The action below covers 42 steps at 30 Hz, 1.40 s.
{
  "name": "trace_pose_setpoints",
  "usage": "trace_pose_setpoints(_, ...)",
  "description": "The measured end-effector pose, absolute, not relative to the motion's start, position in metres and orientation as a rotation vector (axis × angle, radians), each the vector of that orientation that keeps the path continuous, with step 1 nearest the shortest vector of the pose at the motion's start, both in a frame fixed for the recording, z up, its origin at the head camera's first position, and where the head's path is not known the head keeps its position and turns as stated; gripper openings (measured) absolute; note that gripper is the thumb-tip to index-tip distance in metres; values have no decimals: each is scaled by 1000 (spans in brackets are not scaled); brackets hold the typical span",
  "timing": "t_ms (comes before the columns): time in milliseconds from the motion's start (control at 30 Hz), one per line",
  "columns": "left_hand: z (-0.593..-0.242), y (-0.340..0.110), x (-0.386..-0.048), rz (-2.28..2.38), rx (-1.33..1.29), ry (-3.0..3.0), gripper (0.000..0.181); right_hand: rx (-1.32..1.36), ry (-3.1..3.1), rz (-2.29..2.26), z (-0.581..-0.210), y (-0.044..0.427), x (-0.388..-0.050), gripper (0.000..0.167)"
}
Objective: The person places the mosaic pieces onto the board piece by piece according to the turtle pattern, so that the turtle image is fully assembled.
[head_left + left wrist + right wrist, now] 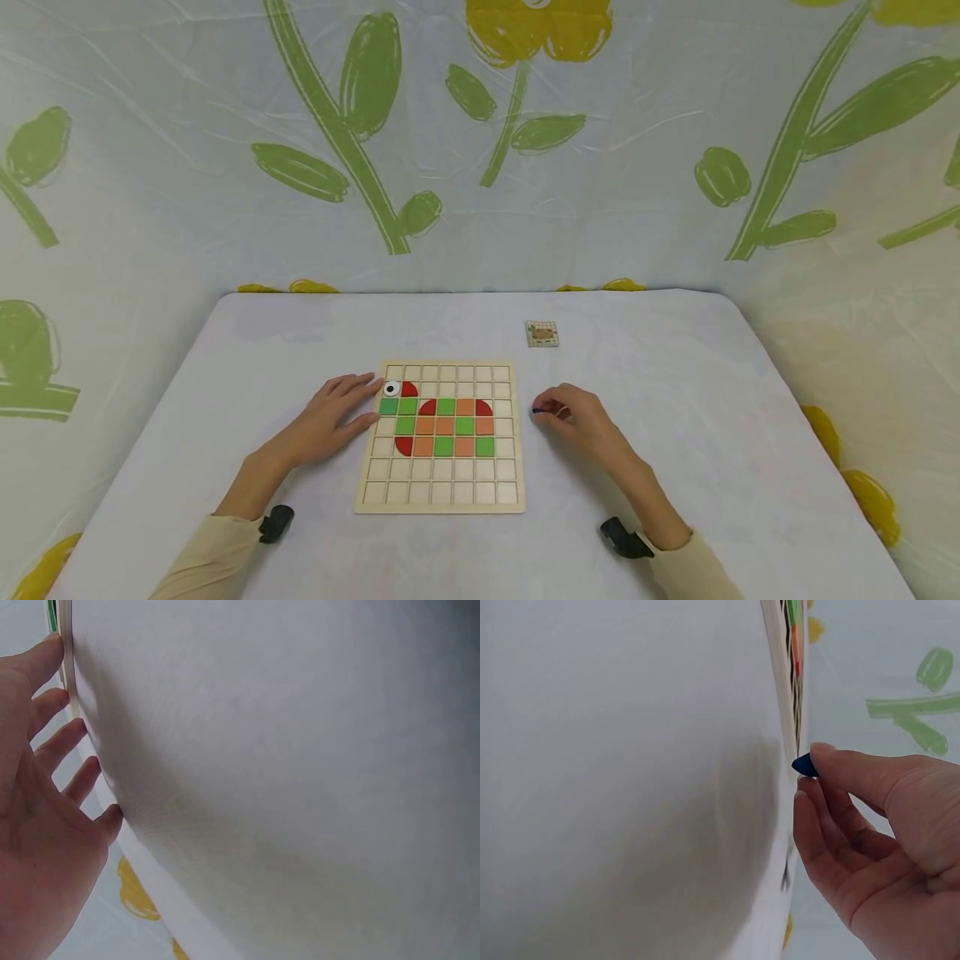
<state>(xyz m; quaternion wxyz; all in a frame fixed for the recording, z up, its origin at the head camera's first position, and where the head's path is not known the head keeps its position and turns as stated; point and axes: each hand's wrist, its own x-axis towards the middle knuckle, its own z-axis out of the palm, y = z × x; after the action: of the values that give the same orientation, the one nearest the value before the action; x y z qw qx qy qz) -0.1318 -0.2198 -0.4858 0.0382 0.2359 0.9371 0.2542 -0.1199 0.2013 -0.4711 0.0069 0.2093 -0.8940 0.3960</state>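
A square wooden grid board (441, 507) lies on the table. Green, orange and red tiles fill part of it, along with a white round tile with a black dot (392, 389) near its upper left corner. My left hand (326, 423) rests at the board's left edge, fingers extended and fingertips at the rim. To the right of the board, my right hand (587, 423) pinches a small dark blue tile (804, 765) between thumb and fingers. One pointed end of that tile sticks out; the fingers hide the rest.
A small square picture card (542, 334) lies on the white-covered table (660, 350) beyond the board's right corner. A cloth with printed flowers hangs behind and at the sides. Each wrist carries a black device, such as the right one (625, 538).
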Motion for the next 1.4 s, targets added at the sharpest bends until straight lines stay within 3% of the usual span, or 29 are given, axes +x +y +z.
trace_pose_setpoints(333, -487, -220, -132, 785, 757, 2892, 57, 780, -2781, 1268, -470, 180, -124, 13)
trace_pose_setpoints(1167, -488, -219, -135, 755, 715, 2873, 58, 641, -2927, 1287, -469, 155, -122, 6)
trace_pose_setpoints(1400, -488, -220, -134, 768, 725, 2873, 58, 749, -2859, 1293, -473, 157, -123, 7)
